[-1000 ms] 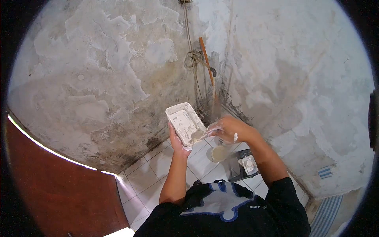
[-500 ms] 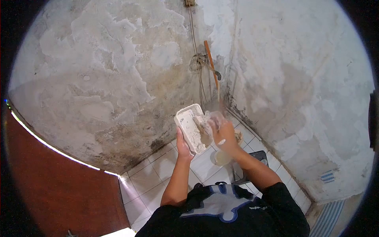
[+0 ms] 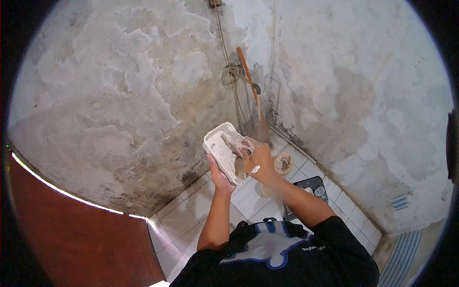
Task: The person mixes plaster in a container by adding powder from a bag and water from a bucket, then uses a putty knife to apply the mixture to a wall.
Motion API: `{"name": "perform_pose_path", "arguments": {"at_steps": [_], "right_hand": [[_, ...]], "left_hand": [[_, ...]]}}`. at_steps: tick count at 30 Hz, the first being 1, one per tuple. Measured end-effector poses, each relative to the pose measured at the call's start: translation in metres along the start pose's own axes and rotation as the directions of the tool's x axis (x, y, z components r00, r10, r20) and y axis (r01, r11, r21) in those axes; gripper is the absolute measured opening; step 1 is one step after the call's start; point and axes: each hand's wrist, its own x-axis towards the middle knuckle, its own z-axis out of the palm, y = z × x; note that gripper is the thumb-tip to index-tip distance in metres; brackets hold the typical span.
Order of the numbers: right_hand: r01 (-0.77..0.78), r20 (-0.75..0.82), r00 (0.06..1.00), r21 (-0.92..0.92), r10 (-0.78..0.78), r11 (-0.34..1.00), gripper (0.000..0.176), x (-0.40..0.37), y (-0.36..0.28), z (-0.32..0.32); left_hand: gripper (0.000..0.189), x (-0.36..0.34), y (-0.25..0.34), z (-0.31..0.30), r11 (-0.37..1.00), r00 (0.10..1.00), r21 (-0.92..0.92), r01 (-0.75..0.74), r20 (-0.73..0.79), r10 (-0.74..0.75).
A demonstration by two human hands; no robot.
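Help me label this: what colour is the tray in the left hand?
The tray is off-white, smeared with pale paste; best seen in head view.

Both forearms were extended forward from the torso and angled toward each other. The left hand was held low, thumb raised and fingers curled beneath. The right hand was bent inward at the wrist, fingers flexed, with a white smear seen across its back.

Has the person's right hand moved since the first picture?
Yes: judged against the tap, the right hand has moved left in the view, closer to the white tray.
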Motion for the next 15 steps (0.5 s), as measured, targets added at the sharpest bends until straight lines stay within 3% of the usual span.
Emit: {"name": "perform_pose_path", "arguments": {"at_steps": [7, 9, 10, 12, 13, 15], "right_hand": [[0.163, 0.058, 0.985, -0.011, -0.162, 0.987, 0.022, -0.007, 0.012, 0.014], [0.215, 0.131, 0.969, -0.012, -0.211, 0.977, 0.025, -0.015, 0.011, 0.021], [0.266, 0.198, 0.945, -0.012, -0.259, 0.964, 0.031, -0.017, 0.009, 0.024], [0.266, 0.163, 0.95, 0.026, -0.266, 0.964, 0.027, -0.018, 0.006, 0.018], [0.263, 0.185, 0.946, 0.039, -0.266, 0.964, 0.026, -0.013, 0.007, 0.012], [0.257, 0.212, 0.941, 0.062, -0.264, 0.964, 0.025, -0.001, 0.009, 0.002]], "left_hand": [[0.067, 0.004, 0.001, -0.007, 0.999, 1.0, 0.025, 0.02, -0.009, -0.02], [0.065, 0.005, 0.003, -0.009, 0.995, 0.989, 0.029, 0.099, -0.112, -0.095], [0.065, 0.006, 0.003, -0.011, 0.995, 0.99, 0.028, 0.095, -0.111, -0.092], [0.063, 0.006, 0.002, -0.016, 0.997, 0.993, -0.014, 0.073, -0.093, -0.074], [0.064, 0.005, 0.007, -0.021, 0.989, 0.992, -0.093, 0.113, 0.066, -0.107], [0.064, 0.004, 0.01, -0.016, 0.993, 0.994, -0.051, 0.105, -0.004, -0.106]]}}
